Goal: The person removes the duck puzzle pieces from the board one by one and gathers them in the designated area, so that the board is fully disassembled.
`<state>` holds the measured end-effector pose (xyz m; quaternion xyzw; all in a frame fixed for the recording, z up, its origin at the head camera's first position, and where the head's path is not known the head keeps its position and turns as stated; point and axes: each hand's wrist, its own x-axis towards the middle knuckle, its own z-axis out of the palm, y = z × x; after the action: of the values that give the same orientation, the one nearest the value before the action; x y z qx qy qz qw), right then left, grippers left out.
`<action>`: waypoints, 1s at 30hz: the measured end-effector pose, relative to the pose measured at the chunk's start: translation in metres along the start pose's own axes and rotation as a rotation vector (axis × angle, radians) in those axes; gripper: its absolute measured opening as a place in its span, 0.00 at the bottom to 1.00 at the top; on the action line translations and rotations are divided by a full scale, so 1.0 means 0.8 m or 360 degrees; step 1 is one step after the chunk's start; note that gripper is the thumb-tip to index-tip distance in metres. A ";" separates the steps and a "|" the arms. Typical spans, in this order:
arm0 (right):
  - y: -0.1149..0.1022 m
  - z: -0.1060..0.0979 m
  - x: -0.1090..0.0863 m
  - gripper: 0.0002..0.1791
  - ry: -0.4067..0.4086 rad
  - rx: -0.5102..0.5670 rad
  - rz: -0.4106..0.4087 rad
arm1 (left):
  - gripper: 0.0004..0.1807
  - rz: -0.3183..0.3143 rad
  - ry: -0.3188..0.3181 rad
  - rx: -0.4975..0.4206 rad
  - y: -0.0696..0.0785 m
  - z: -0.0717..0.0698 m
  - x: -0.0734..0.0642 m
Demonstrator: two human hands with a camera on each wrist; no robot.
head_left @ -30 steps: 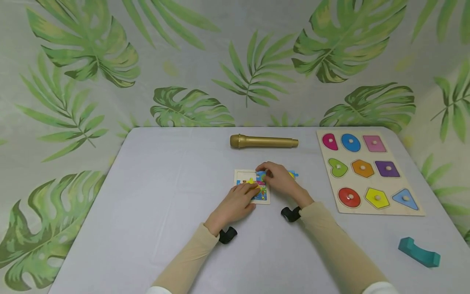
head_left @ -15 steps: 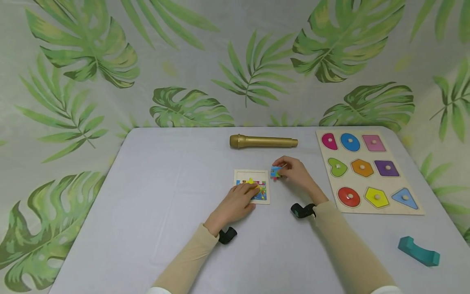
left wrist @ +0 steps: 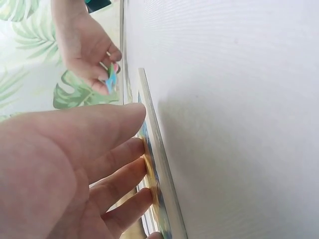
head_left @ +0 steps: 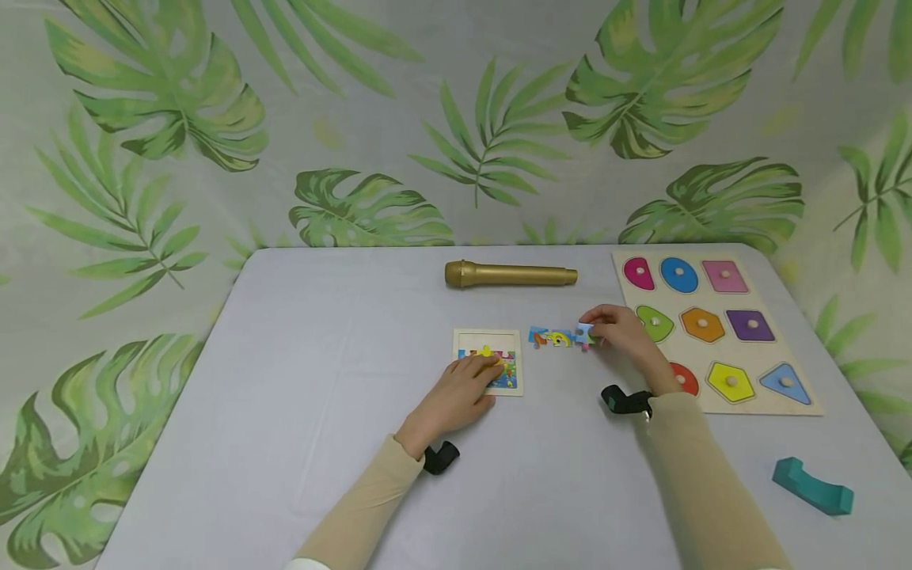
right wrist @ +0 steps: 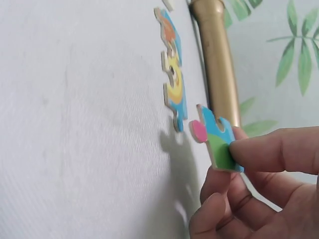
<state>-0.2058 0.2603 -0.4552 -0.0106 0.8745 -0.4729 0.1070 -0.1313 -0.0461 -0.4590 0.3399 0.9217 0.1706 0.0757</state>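
My right hand (head_left: 627, 336) pinches a blue and green jigsaw piece with a pink tab (right wrist: 219, 142) between thumb and fingers, just above the table. Left of that piece, two loose jigsaw pieces (head_left: 551, 338), blue with orange and yellow, lie in a row on the cloth. My left hand (head_left: 456, 392) rests its fingertips on the jigsaw tray (head_left: 518, 390), a pale wooden frame. Colourful pieces fill the tray's lower part; bare wood shows along its top. The fingers look fairly straight in the left wrist view and partly cover the picture.
A gold toy microphone (head_left: 509, 275) lies at the back of the table. At the right is a wooden shape board (head_left: 670, 406) with knobbed coloured shapes, partly behind my right hand. A teal arched block (head_left: 812, 487) lies near the right front.
My right hand has lifted a jigsaw piece out of the tray's top right and carried it right, past the loose pieces. The left hand has stayed on the tray.
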 end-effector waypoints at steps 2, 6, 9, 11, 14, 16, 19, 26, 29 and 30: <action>0.003 -0.001 -0.001 0.13 0.0000 -0.0034 0.0027 | 0.26 0.0003 0.0000 0.0001 0.000 0.000 0.000; 0.005 -0.001 -0.001 0.13 -0.0003 -0.0149 0.0055 | 0.26 0.0010 0.0004 0.0004 0.000 0.001 0.000; 0.004 0.002 -0.001 0.12 0.0008 -0.0257 0.0062 | 0.26 0.0017 0.0012 0.0012 -0.001 0.002 0.000; 0.002 0.004 -0.002 0.12 0.0026 -0.0308 0.0049 | 0.26 0.0023 0.0020 0.0018 -0.001 0.003 -0.001; -0.001 0.007 -0.004 0.11 0.0064 -0.0361 0.0025 | 0.26 0.0034 0.0031 0.0022 -0.002 0.005 -0.001; -0.002 0.009 -0.004 0.10 0.0089 -0.0387 0.0015 | 0.26 0.0040 0.0039 0.0023 -0.003 0.006 -0.002; -0.003 0.012 -0.004 0.09 0.0115 -0.0427 -0.0013 | 0.26 0.0049 0.0043 0.0011 -0.005 0.008 -0.002; -0.005 0.015 -0.002 0.09 0.0136 -0.0549 -0.0023 | 0.25 0.0037 0.0020 -0.0075 -0.009 0.007 -0.002; -0.007 0.017 -0.002 0.08 0.0134 -0.0590 0.0000 | 0.25 0.0019 0.0022 -0.0112 -0.012 0.007 -0.003; -0.007 0.017 -0.003 0.08 0.0137 -0.0606 0.0002 | 0.24 0.0013 0.0024 -0.0128 -0.013 0.007 -0.003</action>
<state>-0.2015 0.2461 -0.4574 -0.0100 0.9519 -0.2990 0.0659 -0.1338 -0.0534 -0.4681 0.3391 0.9132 0.2106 0.0816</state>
